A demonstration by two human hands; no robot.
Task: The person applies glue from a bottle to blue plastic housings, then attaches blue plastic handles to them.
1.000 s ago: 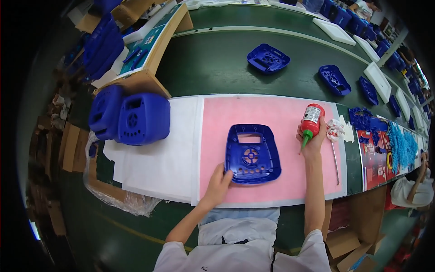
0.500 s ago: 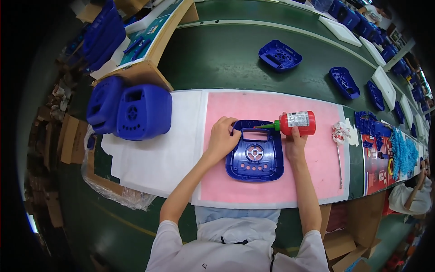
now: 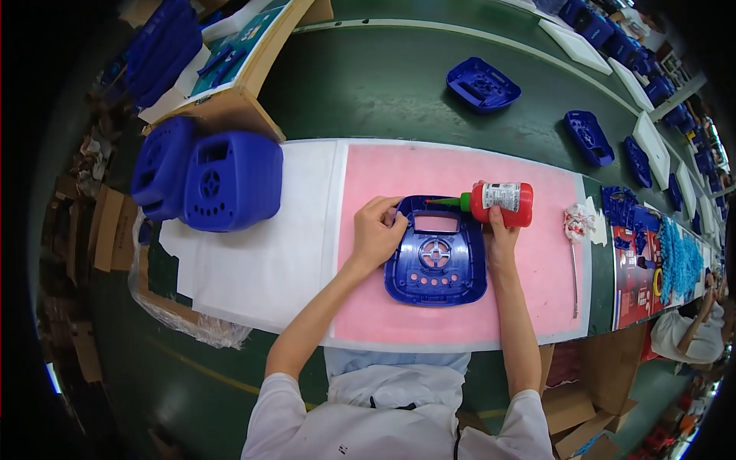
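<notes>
A blue plastic housing cover (image 3: pixel 435 287), hollow side up, lies on the pink sheet (image 3: pixel 368 314) in front of me. It has a handle slot, a round grille and a row of small holes. My left hand (image 3: pixel 376 234) pinches its upper left edge between thumb and fingers. In my right hand (image 3: pixel 501 236) is a red squeeze bottle (image 3: pixel 524 205) with a white label, held almost level. Its green nozzle (image 3: pixel 452 202) points left over the cover's top rim, above the slot. Whether the tip touches the plastic, I cannot tell.
Two blue housings (image 3: pixel 236 184) stand at the left on white sheeting. Beyond, several similar covers (image 3: pixel 483 84) lie on the green surface. At right are a rod with a wadded white cloth (image 3: pixel 578 224) and a pile of light blue pieces (image 3: pixel 680 257). Another person (image 3: pixel 690 333) sits far right.
The nozzle tip has shifted slightly left and closer to the cover's top edge. My left hand keeps its grip on the cover. The whole view has shifted a little.
</notes>
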